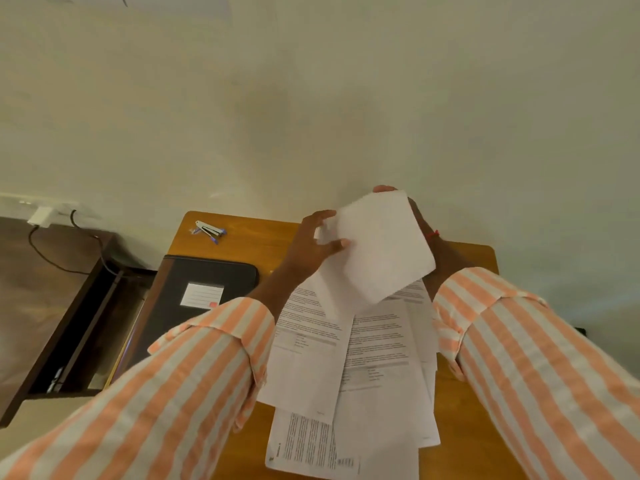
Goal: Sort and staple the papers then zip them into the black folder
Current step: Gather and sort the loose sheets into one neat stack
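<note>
Holding a small sheaf of white sheets (379,245) up above the table (464,403), both hands are closed on it: the left hand (311,249) pinches the left edge with the thumb on the facing side, and the right hand (420,226) grips from behind on the right, its fingertips showing over the top corner. The facing side of the raised sheets is blank (or too washed out to read).

Below them, more printed papers (343,368) lie loosely overlapped on the wooden table, fanned at different angles. They carry blocks of black text, some grey bands and short table-like rows, but the print is too small and blurred to read; one sheet at the near edge lies turned sideways, with a bold heading that cannot be made out.

The black folder (207,282) lies flat on the left part of the table, closed, just beside the papers and partly covered by the left striped sleeve (194,382). A white label (202,295) with ruled lines and a small red mark at its corner sits on its cover; no writing on it is legible.

The stapler (209,230), silver with blue-purple parts, lies at the far left corner of the table, beyond the folder and well apart from the hands.

A thin red band (433,234) shows at the right wrist.
</note>
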Demonstrator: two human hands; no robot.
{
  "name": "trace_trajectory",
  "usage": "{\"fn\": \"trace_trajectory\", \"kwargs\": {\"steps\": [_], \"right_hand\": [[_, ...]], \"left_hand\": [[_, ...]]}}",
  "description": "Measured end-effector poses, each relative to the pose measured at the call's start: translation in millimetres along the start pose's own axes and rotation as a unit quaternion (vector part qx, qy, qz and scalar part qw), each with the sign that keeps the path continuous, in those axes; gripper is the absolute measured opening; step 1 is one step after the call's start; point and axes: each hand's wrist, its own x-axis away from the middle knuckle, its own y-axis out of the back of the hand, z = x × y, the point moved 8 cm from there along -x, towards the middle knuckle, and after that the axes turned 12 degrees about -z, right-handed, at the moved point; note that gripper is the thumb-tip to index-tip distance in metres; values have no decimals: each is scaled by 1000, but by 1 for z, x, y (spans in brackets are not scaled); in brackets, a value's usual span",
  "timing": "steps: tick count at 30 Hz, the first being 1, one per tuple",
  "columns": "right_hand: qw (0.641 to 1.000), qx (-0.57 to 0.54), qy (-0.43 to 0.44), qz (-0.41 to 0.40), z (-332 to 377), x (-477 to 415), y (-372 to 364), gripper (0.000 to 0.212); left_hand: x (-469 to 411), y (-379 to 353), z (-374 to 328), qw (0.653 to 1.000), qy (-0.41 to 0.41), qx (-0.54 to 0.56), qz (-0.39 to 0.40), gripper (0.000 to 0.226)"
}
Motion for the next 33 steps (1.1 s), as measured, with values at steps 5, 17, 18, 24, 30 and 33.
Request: {"fn": "trace_trajectory", "kwargs": {"steps": [5,17,18,24,30,33], "right_hand": [[953,206,60,-216,-1,8,24,26],[881,396,17,-259,-33,29,39,15],[887,384,20,-256,-35,27,42,13],[935,282,-4,-217,-64,26,52,33],[959,217,-2,-182,-73,28,50,29],[962,185,-9,-203,-74,31,51,31]], "left_hand": [[36,-19,-16,991,55,110,56,69],[69,-4,23,968,185,161,54,29],[68,2,30,965,212,151,17,18],[65,18,41,958,243,148,-36,4],[52,20,37,964,232,130,-27,25],[47,21,30,967,211,144,-9,34]]}}
